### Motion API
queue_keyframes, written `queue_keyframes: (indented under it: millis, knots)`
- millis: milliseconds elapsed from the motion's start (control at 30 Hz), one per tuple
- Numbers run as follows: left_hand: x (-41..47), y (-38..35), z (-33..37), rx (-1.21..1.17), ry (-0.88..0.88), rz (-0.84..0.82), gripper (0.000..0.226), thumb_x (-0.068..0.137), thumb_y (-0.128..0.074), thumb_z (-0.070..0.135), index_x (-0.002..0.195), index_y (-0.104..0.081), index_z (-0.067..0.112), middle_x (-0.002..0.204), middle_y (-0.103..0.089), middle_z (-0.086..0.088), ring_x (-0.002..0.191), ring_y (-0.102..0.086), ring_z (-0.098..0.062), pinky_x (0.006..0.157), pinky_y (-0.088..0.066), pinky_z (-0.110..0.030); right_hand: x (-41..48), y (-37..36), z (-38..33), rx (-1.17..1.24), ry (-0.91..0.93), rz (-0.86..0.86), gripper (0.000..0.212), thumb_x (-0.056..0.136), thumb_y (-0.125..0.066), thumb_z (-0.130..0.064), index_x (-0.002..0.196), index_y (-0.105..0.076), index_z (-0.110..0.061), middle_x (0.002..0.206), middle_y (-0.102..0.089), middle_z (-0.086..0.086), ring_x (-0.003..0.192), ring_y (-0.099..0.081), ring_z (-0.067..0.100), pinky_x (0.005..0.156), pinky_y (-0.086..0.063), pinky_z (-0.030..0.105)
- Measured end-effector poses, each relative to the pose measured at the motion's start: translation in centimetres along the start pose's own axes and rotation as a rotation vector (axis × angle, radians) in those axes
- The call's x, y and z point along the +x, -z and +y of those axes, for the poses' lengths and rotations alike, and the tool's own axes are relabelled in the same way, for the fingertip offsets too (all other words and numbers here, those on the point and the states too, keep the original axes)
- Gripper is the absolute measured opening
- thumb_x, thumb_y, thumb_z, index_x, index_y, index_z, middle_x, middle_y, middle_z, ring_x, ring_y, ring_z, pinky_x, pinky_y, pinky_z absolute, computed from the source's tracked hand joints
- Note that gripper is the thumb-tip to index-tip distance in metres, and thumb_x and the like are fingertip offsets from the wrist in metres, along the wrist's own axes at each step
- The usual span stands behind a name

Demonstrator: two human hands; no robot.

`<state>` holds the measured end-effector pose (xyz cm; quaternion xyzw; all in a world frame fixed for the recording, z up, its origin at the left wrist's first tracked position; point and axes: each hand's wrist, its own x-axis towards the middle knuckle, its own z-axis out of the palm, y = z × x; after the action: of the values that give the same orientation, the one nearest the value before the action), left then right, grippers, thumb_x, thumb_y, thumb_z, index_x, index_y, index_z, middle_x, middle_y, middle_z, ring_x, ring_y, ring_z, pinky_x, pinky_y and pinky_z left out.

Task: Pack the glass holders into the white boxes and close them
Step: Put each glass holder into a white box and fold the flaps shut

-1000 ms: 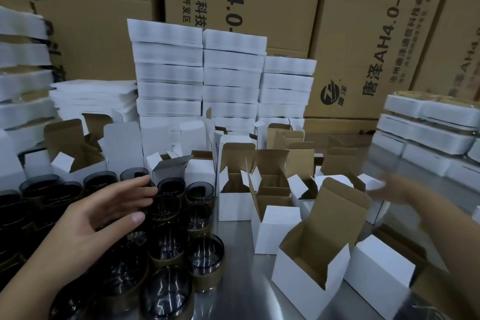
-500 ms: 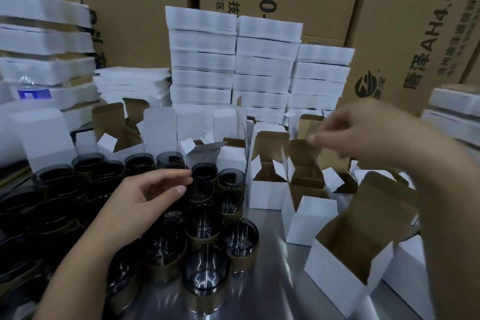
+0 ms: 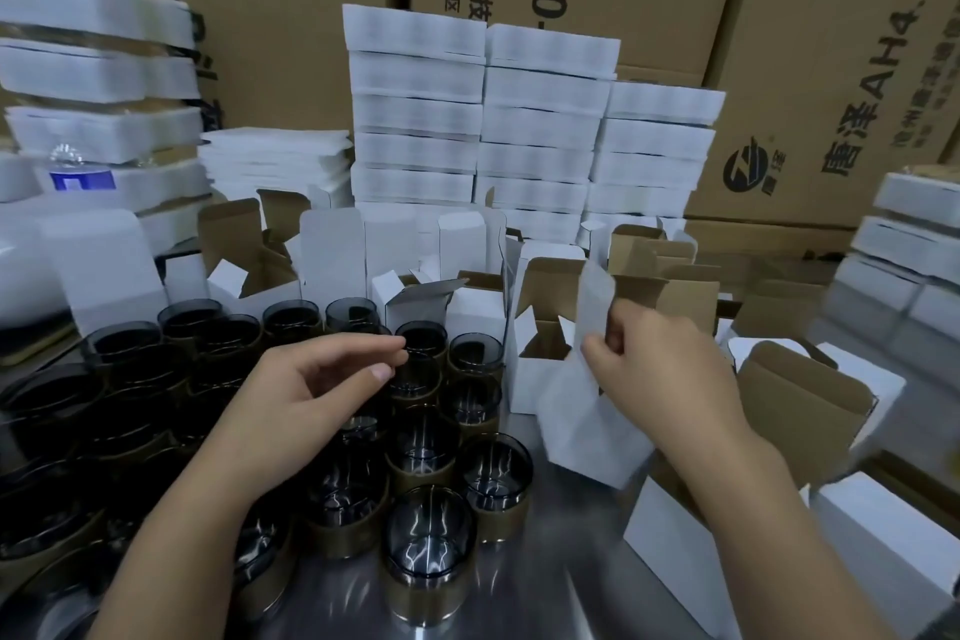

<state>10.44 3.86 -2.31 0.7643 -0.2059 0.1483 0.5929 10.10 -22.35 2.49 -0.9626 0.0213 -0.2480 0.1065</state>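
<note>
1. Brown cartons: far wall, full width, black print on faces.
2. Metal table: bare shiny strip near centre, btwn the glassware and the boxes.
3. White flat-pack stacks: three columns, far centre. Similar piles far left and far right.
4. Glass holders: approx. two dozen or more (exact qty cannot be told, left ones too dark), upright, packed close together on the table, near left to centre. Smoky glass, brownish band round the base.
5. Open white boxes: lids up, brown inside, centre to right, behind and beside the holders. None in view has a holder in it.
6. Held white box: tilted, blurred, raised off the table at centre right.
7. Right hand: grips the held white box, fingers curled at its upper flap.
8. Left hand: over the holders, palm in, fingers loosely extended, thumb apart, nothing in it.
9. Bottle w/ blue label: far left, partly hidden.
</note>
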Motion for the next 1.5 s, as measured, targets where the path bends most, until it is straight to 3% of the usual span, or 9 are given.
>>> queue_keyframes:
  millis: [167, 367, 667, 767, 933, 1100, 1267, 1367, 1500]
  knots:
    - [-0.5, -0.1, 0.7, -0.028, -0.145, 0.069, 0.028, 0.073, -0.075, 0.016, 0.094, -0.075, 0.034, 0.092, -0.076, 0.005, 0.090, -0.071, -0.012, 0.077, -0.055, -0.018, -1.1, 0.4, -3.0, 0.119, 0.210, 0.355, 0.025, 0.088, -0.057, -0.023, 0.067, -0.046, -0.014, 0.052, -0.049, 0.000, 0.043, -0.038, 0.019, 0.043, -0.017, 0.021]
    - [-0.3, -0.2, 0.7, 0.069, -0.206, 0.133, 0.047, 0.064, -0.078, 0.019, 0.109, -0.069, 0.030, 0.109, -0.071, 0.012, 0.105, -0.065, -0.007, 0.084, -0.052, -0.020, -1.4, -1.2, -6.9, 0.407, 0.262, 0.629, 0.024, 0.086, -0.060, -0.021, 0.066, -0.053, -0.010, 0.053, -0.051, -0.003, 0.043, -0.044, 0.019, 0.043, -0.029, 0.025]
    - [0.3, 0.0, -0.9, 0.633, -0.353, 0.067, 0.097, 0.053, -0.093, 0.031, 0.137, -0.044, 0.032, 0.147, -0.038, 0.010, 0.142, -0.022, -0.009, 0.114, -0.019, -0.027, -1.0, -3.1, -10.3, 1.291, -0.106, 0.105, 0.021, 0.090, -0.059, -0.026, 0.076, -0.057, -0.010, 0.059, -0.066, -0.003, 0.052, -0.068, 0.014, 0.058, -0.053, 0.028]
    - [0.3, -0.2, -1.2, 0.778, -0.371, 0.099, 0.107, 0.049, -0.093, 0.033, 0.142, -0.041, 0.027, 0.146, -0.035, 0.003, 0.137, -0.025, -0.018, 0.109, -0.025, -0.041, -0.7, -3.3, -10.4, 1.421, -0.155, 0.040, 0.019, 0.091, -0.058, -0.023, 0.076, -0.058, -0.011, 0.065, -0.067, -0.002, 0.055, -0.069, 0.020, 0.057, -0.054, 0.031]
    - [0.3, -0.2, -1.2, 0.838, -0.393, 0.216, 0.103, 0.053, -0.086, 0.034, 0.142, -0.036, 0.025, 0.126, -0.037, 0.000, 0.115, -0.036, -0.021, 0.105, -0.029, -0.035, -0.7, -3.2, -10.1, 1.623, -0.163, -0.060, 0.012, 0.093, -0.056, -0.017, 0.083, -0.061, -0.010, 0.072, -0.069, 0.000, 0.062, -0.071, 0.025, 0.054, -0.053, 0.025]
    - [0.3, -0.7, -1.2, 0.917, -0.411, 0.192, 0.118, 0.049, -0.088, 0.031, 0.147, -0.023, 0.023, 0.125, -0.034, -0.003, 0.117, -0.031, -0.021, 0.109, -0.024, -0.056, -0.6, -2.9, -9.4, 1.724, -0.211, -0.116, 0.012, 0.092, -0.058, -0.017, 0.084, -0.062, -0.010, 0.073, -0.070, -0.002, 0.063, -0.071, 0.022, 0.051, -0.051, 0.020]
    - [0.3, -0.7, -1.2, 0.859, -0.333, 0.279, 0.094, 0.049, -0.086, 0.026, 0.133, -0.042, 0.028, 0.123, -0.031, 0.000, 0.111, -0.032, -0.022, 0.100, -0.036, -0.045, -1.1, -3.4, -8.7, 1.651, -0.091, -0.037, 0.022, 0.082, -0.070, -0.034, 0.086, -0.064, -0.013, 0.084, -0.073, 0.001, 0.071, -0.072, 0.019, 0.059, -0.053, 0.019]
    - [0.5, -0.6, -1.2, 0.778, -0.245, 0.456, 0.092, 0.049, -0.083, 0.037, 0.131, -0.043, 0.027, 0.112, -0.025, 0.008, 0.105, -0.027, -0.015, 0.096, -0.029, -0.036, -2.5, -5.1, -7.5, 1.272, 0.200, 0.246, 0.024, 0.082, -0.061, -0.038, 0.099, -0.063, -0.022, 0.094, -0.070, -0.009, 0.080, -0.068, 0.006, 0.072, -0.051, 0.018]
    - [0.8, -0.1, -1.2, 0.540, -0.048, 0.593, 0.096, 0.049, -0.078, 0.056, 0.132, -0.038, 0.029, 0.115, -0.024, 0.010, 0.108, -0.020, 0.000, 0.098, -0.024, -0.027, -3.9, -7.2, -5.6, 0.721, 0.645, 0.205, 0.023, 0.078, -0.063, -0.038, 0.076, -0.070, -0.016, 0.085, -0.067, -0.011, 0.089, -0.057, 0.004, 0.084, -0.042, 0.030]
